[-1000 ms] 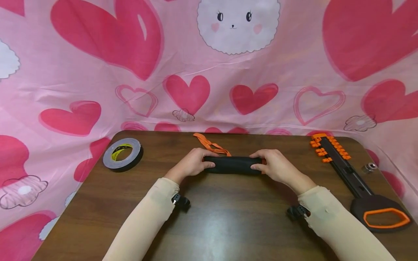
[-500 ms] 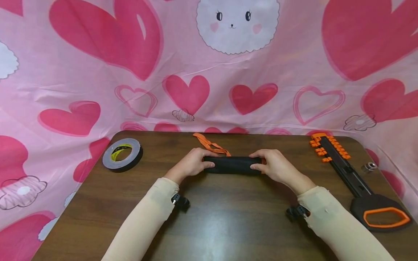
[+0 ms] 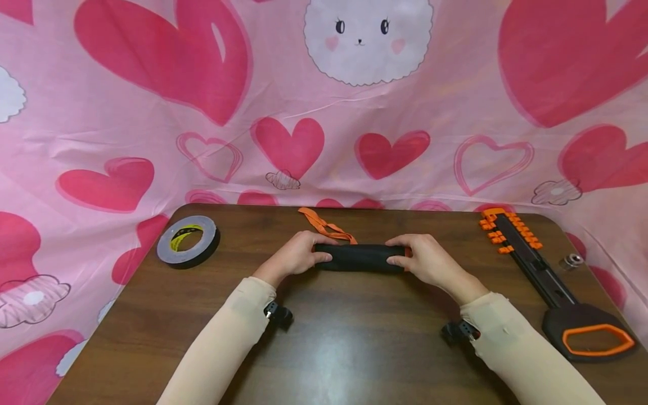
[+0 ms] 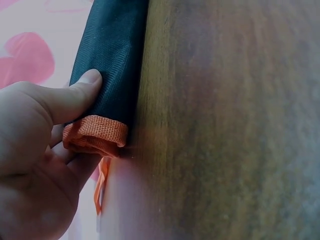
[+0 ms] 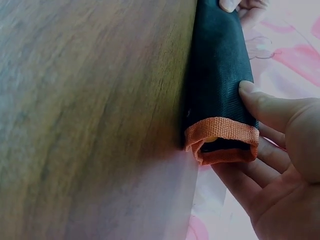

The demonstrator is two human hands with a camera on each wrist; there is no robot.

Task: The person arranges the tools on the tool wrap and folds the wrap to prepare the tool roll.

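Observation:
A black fabric tool roll [image 3: 360, 257], rolled into a tube, lies crosswise on the wooden table in the head view. Orange trim [image 4: 102, 129] edges its left end, and its right end has the same orange trim [image 5: 222, 129] around a hollow opening. My left hand [image 3: 298, 253] grips the left end, thumb on the near side and fingers behind. At the other end my right hand [image 3: 427, 259] holds it the same way, with its fingers partly hidden behind the roll. An orange strap [image 3: 326, 226] trails from behind the roll toward the table's back edge.
A roll of tape [image 3: 192, 257] lies at the back left. On the right is a black tool with a D-shaped handle [image 3: 557, 332] and orange teeth at its far end. A small metal cylinder [image 3: 572, 261] stands beside it. A pink heart-print cloth [image 3: 341, 107] hangs behind the table.

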